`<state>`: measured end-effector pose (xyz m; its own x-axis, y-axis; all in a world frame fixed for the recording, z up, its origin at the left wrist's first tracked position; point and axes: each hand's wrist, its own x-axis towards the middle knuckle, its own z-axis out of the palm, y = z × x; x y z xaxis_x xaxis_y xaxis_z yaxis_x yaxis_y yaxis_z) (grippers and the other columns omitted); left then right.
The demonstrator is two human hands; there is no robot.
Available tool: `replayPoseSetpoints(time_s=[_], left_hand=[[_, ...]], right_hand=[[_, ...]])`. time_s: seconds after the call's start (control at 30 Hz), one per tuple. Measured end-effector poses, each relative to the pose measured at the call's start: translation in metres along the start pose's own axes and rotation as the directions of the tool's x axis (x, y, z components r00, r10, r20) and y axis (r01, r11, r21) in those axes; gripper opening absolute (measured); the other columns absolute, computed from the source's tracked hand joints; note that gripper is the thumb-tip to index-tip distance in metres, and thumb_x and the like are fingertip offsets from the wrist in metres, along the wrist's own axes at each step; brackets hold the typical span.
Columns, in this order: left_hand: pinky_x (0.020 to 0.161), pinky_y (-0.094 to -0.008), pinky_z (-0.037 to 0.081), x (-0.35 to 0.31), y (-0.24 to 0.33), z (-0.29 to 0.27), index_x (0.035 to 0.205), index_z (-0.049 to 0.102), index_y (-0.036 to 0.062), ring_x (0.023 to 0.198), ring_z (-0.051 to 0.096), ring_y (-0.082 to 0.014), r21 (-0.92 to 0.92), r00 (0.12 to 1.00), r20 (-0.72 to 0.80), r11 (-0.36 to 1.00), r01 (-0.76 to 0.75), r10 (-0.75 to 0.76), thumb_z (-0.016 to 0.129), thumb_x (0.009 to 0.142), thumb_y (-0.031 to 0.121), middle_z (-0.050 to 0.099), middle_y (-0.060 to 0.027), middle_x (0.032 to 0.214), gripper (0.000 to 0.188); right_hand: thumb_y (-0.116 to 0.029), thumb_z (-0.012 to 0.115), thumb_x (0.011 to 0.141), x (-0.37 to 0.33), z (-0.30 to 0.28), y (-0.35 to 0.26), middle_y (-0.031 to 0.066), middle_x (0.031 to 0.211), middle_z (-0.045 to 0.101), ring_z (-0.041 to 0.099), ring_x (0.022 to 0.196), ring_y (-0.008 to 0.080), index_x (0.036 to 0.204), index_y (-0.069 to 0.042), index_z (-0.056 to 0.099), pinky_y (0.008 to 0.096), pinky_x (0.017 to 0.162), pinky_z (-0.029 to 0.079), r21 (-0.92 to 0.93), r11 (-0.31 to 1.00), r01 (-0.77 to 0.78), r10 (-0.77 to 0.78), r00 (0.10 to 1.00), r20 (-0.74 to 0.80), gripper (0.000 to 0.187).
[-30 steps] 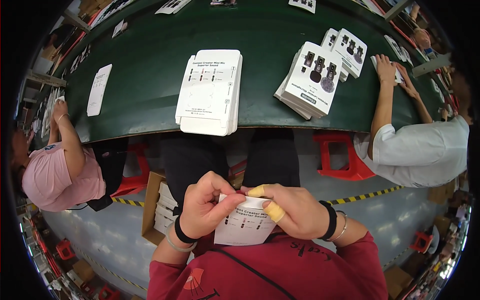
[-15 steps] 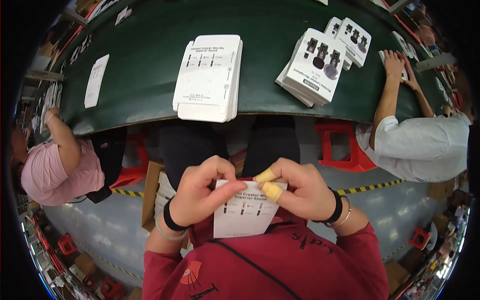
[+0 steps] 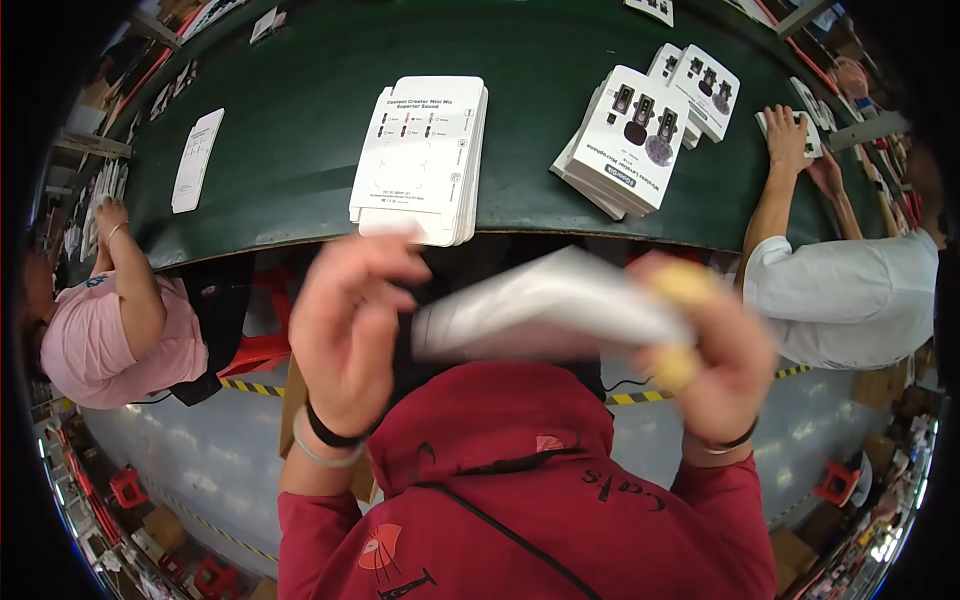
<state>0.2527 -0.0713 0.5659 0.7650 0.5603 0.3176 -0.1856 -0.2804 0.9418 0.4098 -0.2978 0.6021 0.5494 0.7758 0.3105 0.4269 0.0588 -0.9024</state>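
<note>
A white printed folding carton (image 3: pixel 550 310), smeared by motion, is held out over my lap, tilted and bent along a crease. My right hand (image 3: pixel 715 345) grips its right end; yellow wraps cover the thumb and one finger. My left hand (image 3: pixel 350 325) is apart from the carton, its blurred fingers partly curled with a gap to the thumb and nothing seen between them. Just beyond its fingertips is a stack of flat white cartons (image 3: pixel 420 150) at the near edge of the green table, the top one showing small pictures and print.
Another pile of flat cartons (image 3: pixel 630 140) with device pictures lies right of the stack, more behind it. A lone flat carton (image 3: pixel 198 160) lies at left on the green table (image 3: pixel 285 150). Co-workers in pink (image 3: pixel 130 340) and white (image 3: pixel 850 295) sit at either side; a red stool (image 3: pixel 262 340) stands below.
The carton has gone from upright between both hands to tilted and raised in my right hand, which moved right. My left hand let go and moved up-left towards the stack.
</note>
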Motion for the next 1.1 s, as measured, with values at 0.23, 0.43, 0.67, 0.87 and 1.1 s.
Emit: replayPoseSetpoints(time_s=[0.23,0.43,0.67,0.87,1.1], left_hand=[[0.083,-0.0352,0.049,0.072,-0.087,-0.031,0.123,0.056,-0.0073,0.093,0.06,-0.0278,0.824,0.976,-0.008,0.554,-0.118,0.219,0.07,0.09,0.029,0.06,-0.0202,0.112,0.052],[0.078,-0.0329,0.05,0.092,-0.108,-0.039,0.121,0.057,-0.0076,0.087,0.061,-0.0226,0.714,0.987,0.005,0.691,0.109,-0.16,0.071,0.09,0.03,0.063,-0.0159,0.099,0.05],[0.066,-0.021,0.047,0.069,-0.056,-0.02,0.099,0.061,-0.0032,0.072,0.058,-0.009,0.014,0.979,-0.17,0.993,0.113,-0.109,0.065,0.096,0.015,0.065,-0.0036,0.084,0.019],[0.066,-0.0225,0.046,-0.005,-0.019,0.006,0.096,0.059,-0.0006,0.068,0.056,-0.0119,0.261,0.978,0.173,0.953,-0.157,0.114,0.067,0.092,0.006,0.063,-0.0051,0.081,0.011],[0.087,-0.0302,0.046,-0.04,-0.037,-0.001,0.117,0.056,-0.0003,0.098,0.059,-0.0187,-0.041,0.863,0.493,0.988,0.15,-0.111,0.072,0.088,0.013,0.062,-0.0117,0.11,0.036]], right_hand=[[0.004,0.062,0.09,0.045,-0.026,0.094,0.0149,0.128,0.063,0.054,0.126,0.026,0.125,0.0,0.06,0.0349,0.103,0.044,-0.537,0.808,0.243,-0.482,0.797,-0.365,0.035],[0.003,0.065,0.086,0.035,-0.015,0.123,0.0117,0.132,0.062,0.049,0.131,0.037,0.118,-0.002,0.065,0.0379,0.105,0.041,-0.795,0.604,0.061,-0.341,0.921,-0.188,0.032],[0.003,0.067,0.085,0.023,-0.008,0.082,0.0151,0.122,0.065,0.062,0.107,0.0296,0.116,0.0,0.064,0.0342,0.09,0.049,-0.737,0.641,0.214,-0.443,0.888,-0.127,0.031],[0.0,0.073,0.082,0.014,0.029,0.03,0.0117,0.104,0.065,0.06,0.077,0.0147,0.108,0.002,0.065,0.0262,0.067,0.05,-0.302,0.948,0.097,-0.172,0.957,-0.232,0.027],[-0.009,0.083,0.075,0.004,0.023,0.025,0.0019,0.086,0.052,0.048,0.066,0.0086,0.09,-0.001,0.068,0.023,0.056,0.043,-0.266,0.964,0.004,0.032,0.991,0.13,0.023]])
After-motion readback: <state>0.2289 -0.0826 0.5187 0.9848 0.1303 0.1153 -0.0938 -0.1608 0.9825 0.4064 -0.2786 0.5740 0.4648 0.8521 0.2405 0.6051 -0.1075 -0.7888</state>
